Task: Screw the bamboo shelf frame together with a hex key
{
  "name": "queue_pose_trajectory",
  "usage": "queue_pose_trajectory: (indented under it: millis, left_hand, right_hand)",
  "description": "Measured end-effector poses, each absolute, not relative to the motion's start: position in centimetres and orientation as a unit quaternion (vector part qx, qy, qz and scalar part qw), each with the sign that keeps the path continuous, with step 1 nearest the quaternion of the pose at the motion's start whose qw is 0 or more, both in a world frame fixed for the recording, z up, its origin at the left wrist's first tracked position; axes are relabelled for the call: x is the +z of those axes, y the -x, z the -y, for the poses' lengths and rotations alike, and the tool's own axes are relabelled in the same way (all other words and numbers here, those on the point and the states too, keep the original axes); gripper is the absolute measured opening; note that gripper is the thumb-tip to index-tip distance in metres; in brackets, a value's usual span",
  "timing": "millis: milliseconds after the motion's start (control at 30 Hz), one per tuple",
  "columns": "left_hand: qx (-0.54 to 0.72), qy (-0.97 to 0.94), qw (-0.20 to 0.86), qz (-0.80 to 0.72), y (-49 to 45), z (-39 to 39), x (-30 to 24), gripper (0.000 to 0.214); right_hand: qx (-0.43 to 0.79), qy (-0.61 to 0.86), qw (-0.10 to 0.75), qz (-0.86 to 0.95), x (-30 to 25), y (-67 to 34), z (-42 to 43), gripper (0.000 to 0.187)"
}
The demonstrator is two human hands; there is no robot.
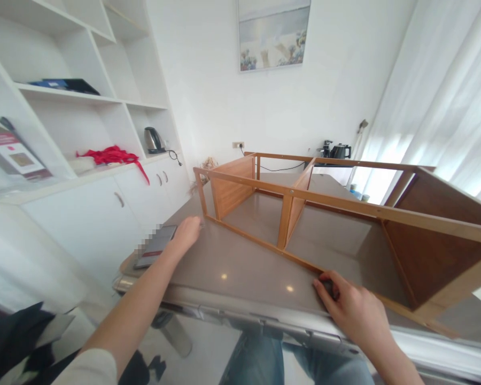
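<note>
By the right hand (358, 307), a small dark object (328, 286) is held; if loosened, it may be dropped. The wooden frame (285, 222), laid along the table (232, 267), may be shifted by pushing. Whether anything is pinched by the curled left hand (186, 233) cannot be told; nearby, space is taken by a flat grey item (161, 243).

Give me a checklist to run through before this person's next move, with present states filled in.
1. Wooden shelf frame lying on its side on the table: ok.
2. Frame's near right corner fully on the tabletop: cannot tell.
3. What the left hand holds: cannot tell, fingertips unclear.
4. Dark object at the right hand identifiable: cannot tell, mostly covered.
5. Table free of loose things: not ok, a flat grey packet lies at its left end.
6. Kettle off the table: ok.
</note>
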State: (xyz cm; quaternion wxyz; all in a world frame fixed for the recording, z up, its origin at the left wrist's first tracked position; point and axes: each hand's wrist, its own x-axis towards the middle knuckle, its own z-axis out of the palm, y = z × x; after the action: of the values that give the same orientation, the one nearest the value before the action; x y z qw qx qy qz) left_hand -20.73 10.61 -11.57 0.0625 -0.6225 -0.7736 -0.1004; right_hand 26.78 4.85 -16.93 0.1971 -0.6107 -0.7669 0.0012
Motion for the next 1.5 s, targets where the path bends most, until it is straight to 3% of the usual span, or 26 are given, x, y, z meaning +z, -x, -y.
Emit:
queue_pose_trajectory:
  millis: [233, 400, 667, 833, 1000, 1167, 1400, 1500]
  left_hand:
    - [-0.172, 0.698, 0.030, 0.695, 16.6, -8.0, -11.2, 0.033]
    - [-0.349, 0.725, -0.162, 0.571, 10.3, -6.3, -12.8, 0.035]
    - [-0.395, 0.668, -0.452, 0.440, -2.3, -1.1, -13.3, 0.018]
    - [-0.443, 0.608, -0.551, 0.362, -6.0, -0.1, -13.8, 0.028]
    - [-0.446, 0.570, -0.597, 0.345, -8.3, 0.2, -14.5, 0.041]
    - [-0.380, 0.669, -0.536, 0.346, -9.7, 0.4, -14.3, 0.031]
    - [-0.307, 0.851, -0.251, 0.343, -12.6, -3.8, -11.5, 0.021]
    - [-0.267, 0.888, -0.179, 0.328, -15.0, -5.8, -11.2, 0.021]
  right_hand:
    - [0.015, 0.603, 0.245, 0.759, -16.1, -25.8, -3.8, 0.027]
    - [0.030, 0.613, 0.273, 0.741, -15.8, -25.6, -3.5, 0.021]
    - [0.122, 0.523, 0.395, 0.745, -15.0, -25.1, -0.2, 0.039]
    - [0.240, 0.422, 0.544, 0.684, -16.3, -24.0, 1.6, 0.033]
    - [0.314, 0.418, 0.586, 0.619, -17.1, -24.5, 2.3, 0.023]
    - [0.331, 0.498, 0.618, 0.510, -16.7, -27.7, 4.4, 0.033]
    - [0.301, 0.591, 0.630, 0.404, -17.3, -32.8, 7.5, 0.044]
    - [0.299, 0.601, 0.635, 0.383, -18.0, -33.9, 8.1, 0.047]
